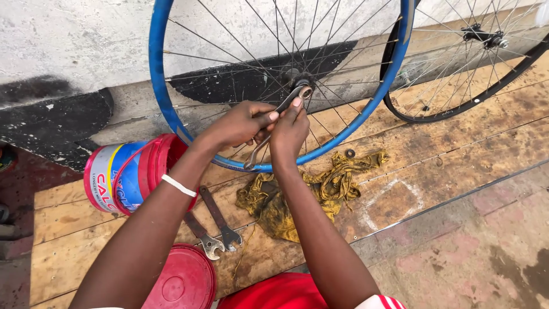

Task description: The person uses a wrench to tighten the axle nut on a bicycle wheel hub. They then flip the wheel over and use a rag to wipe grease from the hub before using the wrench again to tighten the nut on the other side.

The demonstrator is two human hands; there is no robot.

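Observation:
A blue-rimmed bicycle wheel (157, 74) stands upright against the wall, its hub (297, 77) near the middle of the view. A flat metal spanner (289, 102) sits on the hub axle. My left hand (240, 123) grips the spanner's handle, its lower end poking out below my fist. My right hand (290, 129) rests beside it, with a fingertip pressed on the spanner head by the hub. Both arms reach forward from the bottom of the view.
A red, blue and yellow bucket (128, 174) lies on its side at left; its red lid (183, 280) lies near me. Two spanners (214, 226) and a dirty yellow rag (297, 194) lie on the wooden platform (446, 143). A black-rimmed wheel (457, 109) leans at right.

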